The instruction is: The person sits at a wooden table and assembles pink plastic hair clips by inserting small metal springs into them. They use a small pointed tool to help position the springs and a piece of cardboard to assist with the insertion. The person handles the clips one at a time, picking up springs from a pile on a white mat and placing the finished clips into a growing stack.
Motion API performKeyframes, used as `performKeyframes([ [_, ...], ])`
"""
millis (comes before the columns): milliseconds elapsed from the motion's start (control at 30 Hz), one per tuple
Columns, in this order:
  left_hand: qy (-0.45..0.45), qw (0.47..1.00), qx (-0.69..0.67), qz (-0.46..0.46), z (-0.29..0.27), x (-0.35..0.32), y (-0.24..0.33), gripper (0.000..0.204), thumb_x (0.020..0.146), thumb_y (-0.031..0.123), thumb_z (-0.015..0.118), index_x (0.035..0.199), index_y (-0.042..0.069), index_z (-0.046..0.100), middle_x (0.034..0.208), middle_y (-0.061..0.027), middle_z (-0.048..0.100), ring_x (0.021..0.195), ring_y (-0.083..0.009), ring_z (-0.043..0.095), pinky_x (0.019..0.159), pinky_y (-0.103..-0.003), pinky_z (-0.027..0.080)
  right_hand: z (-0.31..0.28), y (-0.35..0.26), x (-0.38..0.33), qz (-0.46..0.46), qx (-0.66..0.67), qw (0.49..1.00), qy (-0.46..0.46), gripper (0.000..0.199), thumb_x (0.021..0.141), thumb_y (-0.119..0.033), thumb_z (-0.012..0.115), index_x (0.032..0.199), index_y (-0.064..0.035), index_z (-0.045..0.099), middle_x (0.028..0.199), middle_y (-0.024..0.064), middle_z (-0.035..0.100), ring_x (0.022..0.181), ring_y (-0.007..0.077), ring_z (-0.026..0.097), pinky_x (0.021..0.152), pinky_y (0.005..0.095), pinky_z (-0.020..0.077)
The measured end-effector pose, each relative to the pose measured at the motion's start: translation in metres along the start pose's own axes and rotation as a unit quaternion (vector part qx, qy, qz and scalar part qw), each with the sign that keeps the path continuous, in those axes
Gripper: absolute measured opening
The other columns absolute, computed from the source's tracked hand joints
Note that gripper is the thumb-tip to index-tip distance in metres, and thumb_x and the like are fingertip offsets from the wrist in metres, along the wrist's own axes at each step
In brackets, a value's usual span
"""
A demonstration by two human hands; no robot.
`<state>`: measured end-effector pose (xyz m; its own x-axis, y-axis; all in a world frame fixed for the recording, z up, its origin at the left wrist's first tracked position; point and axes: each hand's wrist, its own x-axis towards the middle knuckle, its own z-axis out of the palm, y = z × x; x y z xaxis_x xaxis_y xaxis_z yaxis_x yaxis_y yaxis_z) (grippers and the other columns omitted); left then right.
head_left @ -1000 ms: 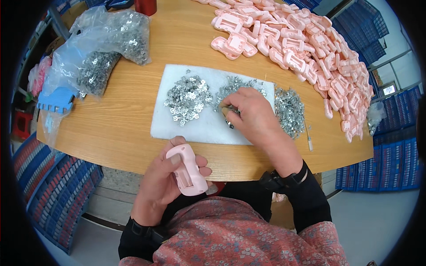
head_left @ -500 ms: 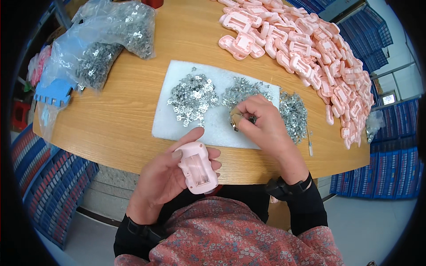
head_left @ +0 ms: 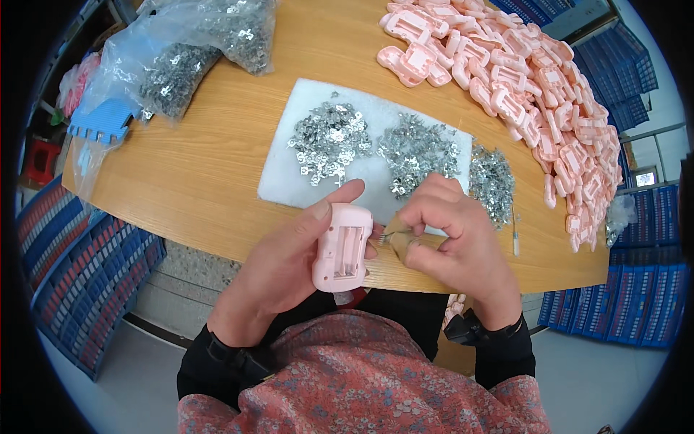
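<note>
Cradled in my left hand (head_left: 283,262) is a pink plastic housing (head_left: 344,248) with an open rectangular battery slot facing up. My right hand (head_left: 455,242) is just right of the housing, thumb and forefinger pinched on a small metal clip (head_left: 384,236); tan tape or finger covers wrap those fingertips. Beyond both hands, a white foam sheet (head_left: 278,177) bears one heap of flat shiny metal clips (head_left: 331,141) and another heap of small metal pieces (head_left: 418,153). A third metal heap (head_left: 491,184) lies by the sheet's right edge.
A large pile of pink housings (head_left: 517,90) covers the table's far right. Clear bags of metal parts (head_left: 177,76) and a blue foam piece (head_left: 101,121) lie at the far left. A thin tool (head_left: 515,235) rests at right. Blue racks (head_left: 94,289) stand beside the wooden table (head_left: 195,195).
My right hand has come away from the metal heap toward the housing, bringing a small metal clip. The housing has turned slightly and risen in my left hand. The whole view has shifted somewhat.
</note>
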<state>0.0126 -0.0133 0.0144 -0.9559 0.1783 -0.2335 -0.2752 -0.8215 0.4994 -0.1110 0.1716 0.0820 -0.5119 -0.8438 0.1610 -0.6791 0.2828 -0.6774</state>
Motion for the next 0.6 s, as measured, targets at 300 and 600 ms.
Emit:
performKeyframes([
  [300, 0.022, 0.998, 0.049, -0.044, 0.014, 0.002, -0.005, 0.063, 0.107, 0.048, 0.031, 0.154, 0.006, 0.029, 0.098, -0.0055, 0.058, 0.088, -0.0133, 0.058, 0.077, -0.030, 0.053, 0.002, -0.015, 0.002, -0.025, -0.093, 0.995, -0.033, 0.019, 0.068, -0.015, 0.075, 0.083, -0.0088, 0.066, 0.079, 0.0042, 0.058, 0.086, 0.0256, 0.055, 0.079, 0.0382, 0.0373],
  [600, 0.053, 0.992, 0.090, -0.073, 0.018, 0.002, -0.014, 0.063, 0.107, 0.049, 0.030, 0.153, 0.007, 0.031, 0.090, -0.0033, 0.056, 0.078, -0.0122, 0.057, 0.068, -0.029, 0.054, 0.007, -0.021, 0.001, -0.010, -0.147, 0.988, -0.051, 0.017, 0.070, -0.016, 0.073, 0.084, -0.0081, 0.068, 0.080, 0.0051, 0.061, 0.088, 0.0263, 0.056, 0.082, 0.0396, 0.0386],
])
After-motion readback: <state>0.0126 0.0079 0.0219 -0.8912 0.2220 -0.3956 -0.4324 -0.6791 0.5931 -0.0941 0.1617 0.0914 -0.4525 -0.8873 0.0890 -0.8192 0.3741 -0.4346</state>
